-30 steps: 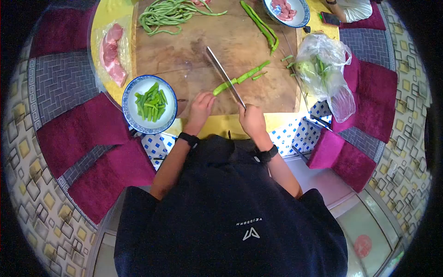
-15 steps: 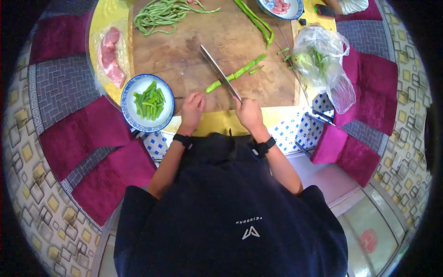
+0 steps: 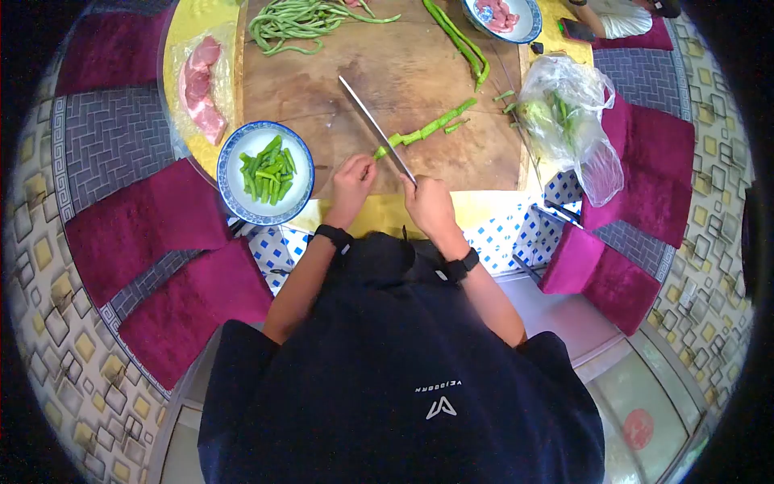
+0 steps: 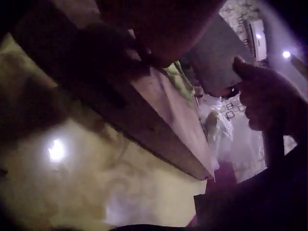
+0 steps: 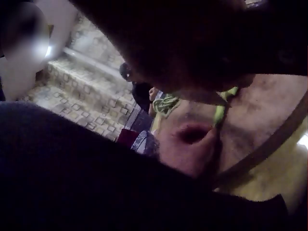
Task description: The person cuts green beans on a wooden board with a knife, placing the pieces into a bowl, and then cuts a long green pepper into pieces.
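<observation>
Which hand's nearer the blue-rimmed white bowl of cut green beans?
Left. The left hand is just right of the bowl in the head view, apart from it; the right hand, gripping the long silver-bladed knife, is farther right, beyond the left hand.

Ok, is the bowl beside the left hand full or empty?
Partly filled: the bowl has cut green pieces in its middle, with bare white inside showing around them.

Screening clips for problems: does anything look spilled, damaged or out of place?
Slightly: green scraps lie loose by the right edge of the cutting board, apart from the cut beans in the bowl. Nothing looks spilled or damaged.
</observation>
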